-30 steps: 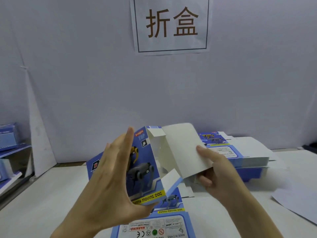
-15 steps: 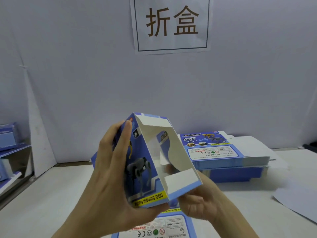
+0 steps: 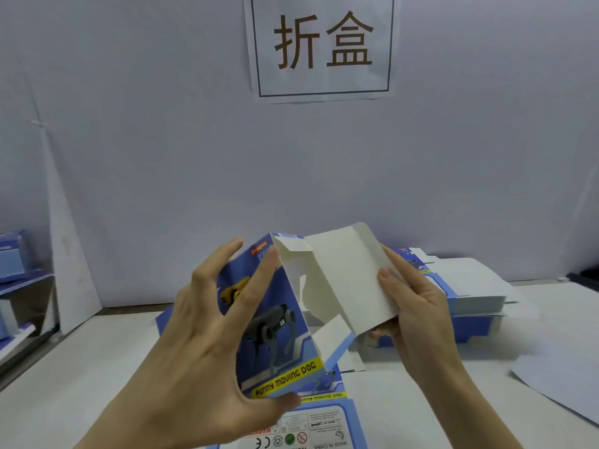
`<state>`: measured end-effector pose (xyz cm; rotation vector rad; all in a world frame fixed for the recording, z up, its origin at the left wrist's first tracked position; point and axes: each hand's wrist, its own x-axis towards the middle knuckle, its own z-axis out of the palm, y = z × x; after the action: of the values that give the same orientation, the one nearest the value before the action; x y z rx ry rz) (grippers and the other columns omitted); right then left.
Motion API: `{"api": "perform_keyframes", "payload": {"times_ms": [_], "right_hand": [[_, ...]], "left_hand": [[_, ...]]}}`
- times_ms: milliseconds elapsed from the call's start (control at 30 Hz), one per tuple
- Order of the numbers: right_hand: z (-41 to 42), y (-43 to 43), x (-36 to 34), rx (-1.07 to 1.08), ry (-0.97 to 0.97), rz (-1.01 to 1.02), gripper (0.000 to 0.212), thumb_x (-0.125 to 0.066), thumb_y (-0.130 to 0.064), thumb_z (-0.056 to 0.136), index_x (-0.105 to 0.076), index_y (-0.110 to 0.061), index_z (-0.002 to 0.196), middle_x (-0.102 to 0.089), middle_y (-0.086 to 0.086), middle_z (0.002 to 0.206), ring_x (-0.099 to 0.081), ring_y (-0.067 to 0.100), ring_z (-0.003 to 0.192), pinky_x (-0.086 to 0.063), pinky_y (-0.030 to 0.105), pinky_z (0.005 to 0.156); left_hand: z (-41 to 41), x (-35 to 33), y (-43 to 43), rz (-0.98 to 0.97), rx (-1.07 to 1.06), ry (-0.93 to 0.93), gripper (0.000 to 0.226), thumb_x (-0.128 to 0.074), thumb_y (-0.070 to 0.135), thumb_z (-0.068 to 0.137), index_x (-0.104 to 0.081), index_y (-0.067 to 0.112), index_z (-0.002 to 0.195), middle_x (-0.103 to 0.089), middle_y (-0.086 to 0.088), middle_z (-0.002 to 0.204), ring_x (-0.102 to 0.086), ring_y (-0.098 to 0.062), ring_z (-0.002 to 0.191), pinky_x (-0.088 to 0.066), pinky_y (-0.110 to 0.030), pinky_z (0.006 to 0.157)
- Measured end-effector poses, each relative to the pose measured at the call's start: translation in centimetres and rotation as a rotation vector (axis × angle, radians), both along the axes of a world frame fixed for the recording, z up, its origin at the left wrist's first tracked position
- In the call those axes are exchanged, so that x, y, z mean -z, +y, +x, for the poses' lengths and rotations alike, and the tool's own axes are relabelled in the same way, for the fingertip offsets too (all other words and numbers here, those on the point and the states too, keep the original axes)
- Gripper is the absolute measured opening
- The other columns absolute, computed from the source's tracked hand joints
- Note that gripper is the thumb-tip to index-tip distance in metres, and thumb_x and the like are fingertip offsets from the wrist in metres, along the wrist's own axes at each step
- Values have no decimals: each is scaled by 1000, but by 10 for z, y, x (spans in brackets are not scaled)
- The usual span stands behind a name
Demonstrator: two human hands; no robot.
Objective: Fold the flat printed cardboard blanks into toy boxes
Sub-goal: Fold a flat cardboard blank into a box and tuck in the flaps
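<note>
Two grips on one half-formed toy box (image 3: 287, 319) above the worktop (image 3: 81, 367): our left grip (image 3: 201, 345) clasps the printed dog panel (image 3: 259, 367), thumb near, fingers far; our right grip (image 3: 418, 309) pinches the white lid flap (image 3: 346, 277), standing open right of the box mouth. Right is nearer, so we'd fold leftward.

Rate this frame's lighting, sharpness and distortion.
Head view: light is soft and even, no glare; print on the held box and the wall sign reads sharp; the left hand edges look slightly soft; shadows around the blank stack are faint; the sign's sides lean, wide-angle skew.
</note>
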<state>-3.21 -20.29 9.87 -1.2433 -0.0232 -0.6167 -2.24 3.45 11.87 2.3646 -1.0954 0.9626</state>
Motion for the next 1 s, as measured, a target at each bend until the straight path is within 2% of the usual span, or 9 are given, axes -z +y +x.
{"api": "perform_keyframes", "payload": {"times_ms": [200, 300, 367, 467, 533, 600, 733, 900, 1000], "right_hand": [[-2, -1, -4, 74, 26, -55, 37, -51, -10, 96, -76, -36, 95, -71, -4, 80, -63, 18, 60, -45, 28, 35], [-4, -4, -7, 102, -2, -57, 34, -54, -14, 94, -75, -41, 97, -72, -10, 86, -60, 8, 68, -48, 25, 44], [-5, -5, -9, 77, -41, -50, 29, -53, -22, 94, -74, -42, 100, -72, -14, 96, -61, 3, 77, -51, 22, 50], [-6, -2, -11, -72, -74, 14, 29, -49, -43, 86, -73, -43, 103, -71, -13, 105, -64, 1, 88, -51, 18, 56], [-7, 0, -11, -207, -78, 124, 34, -48, -48, 79, -74, -41, 101, -73, -11, 98, -67, 2, 81, -52, 19, 55], [-8, 1, -12, -300, -58, 183, 32, -49, -42, 82, -76, -34, 99, -73, -5, 91, -67, 6, 75, -52, 22, 53], [-8, 1, -12, -433, 43, 249, 27, -53, -37, 80, -77, -26, 76, -70, 2, 77, -67, 12, 65, -51, 28, 50], [-4, 1, -9, -355, 79, 269, 22, -58, -40, 71, -77, -29, 75, -73, 3, 80, -70, 15, 66, -55, 34, 51], [-3, 1, -9, -323, 78, 253, 19, -59, -38, 72, -78, -32, 72, -73, 0, 74, -70, 13, 64, -56, 33, 51]], "left_hand": [[-8, -3, -5, -19, -1, -80, 114, -58, 78, 53, -21, 35, 152, -22, 4, 143, -44, -19, 117, -42, -28, 84], [-5, -1, -5, -7, -7, -82, 107, -59, 79, 56, -26, 38, 150, -21, -1, 145, -44, -22, 120, -42, -31, 88], [0, 2, -5, 28, -16, -62, 105, -58, 77, 58, -29, 34, 149, -23, -6, 145, -45, -21, 123, -45, -32, 88], [2, 5, -9, 86, -31, -27, 106, -56, 77, 58, -30, 31, 149, -26, -7, 143, -42, -10, 119, -46, -22, 79], [2, 7, -11, 103, -24, -16, 106, -56, 77, 57, -32, 31, 149, -27, -5, 140, -42, -6, 115, -44, -18, 77], [4, 10, -12, 107, -15, -21, 104, -57, 76, 56, -34, 32, 148, -28, -4, 137, -44, -8, 113, -44, -18, 77], [6, 12, -13, 98, -4, -26, 101, -60, 74, 55, -40, 32, 144, -30, -4, 133, -44, -10, 110, -46, -20, 76], [4, 7, -9, 89, -2, -4, 96, -56, 76, 57, -42, 31, 141, -31, -6, 135, -39, 0, 105, -47, -19, 74], [4, 5, -8, 103, -44, -41, 98, -54, 78, 59, -40, 28, 143, -28, -14, 147, -49, -12, 115, -51, -26, 74]]}}
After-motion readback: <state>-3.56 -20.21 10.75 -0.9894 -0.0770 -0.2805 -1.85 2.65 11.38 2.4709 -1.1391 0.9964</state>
